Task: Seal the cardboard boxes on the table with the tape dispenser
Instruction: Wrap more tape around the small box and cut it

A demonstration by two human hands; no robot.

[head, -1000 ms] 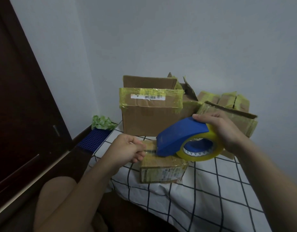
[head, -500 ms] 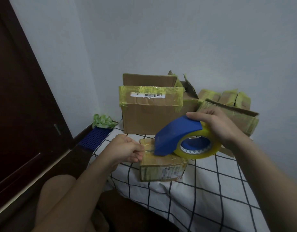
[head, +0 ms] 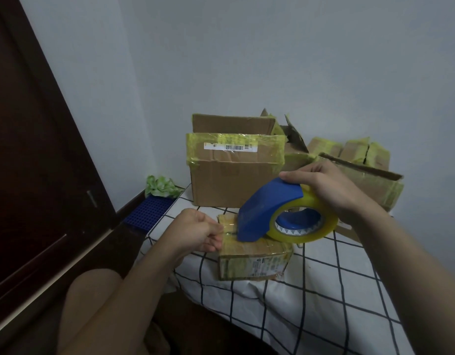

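The right hand is gripping the tape dispenser from above, fingers curled over the blue housing and the yellowish tape roll. The dispenser's front end is resting on top of the small cardboard box, which is sitting near the front-left edge of the desk on a white grid-pattern cloth. The left hand is holding the box's left edge with curled fingers; whether it is also pinching the tape end cannot be told. A large taped box with a barcode label is standing behind, and more taped boxes are lying to its right.
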